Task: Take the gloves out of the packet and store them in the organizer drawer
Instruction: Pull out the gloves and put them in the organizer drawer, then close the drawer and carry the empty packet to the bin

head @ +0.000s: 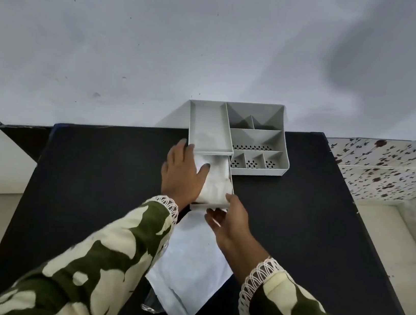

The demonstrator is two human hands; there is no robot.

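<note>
A grey organizer [258, 135] stands at the back of the black table [91, 181], against the wall. Its drawer [231, 184] is pulled out toward me on the left side. White gloves [217, 185] lie crumpled inside the drawer. My left hand [182, 173] lies flat over the drawer's left side, fingers spread, pressing on the gloves. My right hand [229, 223] grips the drawer's front right corner. The pale blue packet [191, 267] lies flat on the table between my forearms.
The organizer's right half has several small open compartments, some perforated [254, 161]. A bit of clear plastic [151, 307] pokes out under the packet's near corner. A flower-patterned tiled ledge [397, 170] runs along the right, beyond the table edge.
</note>
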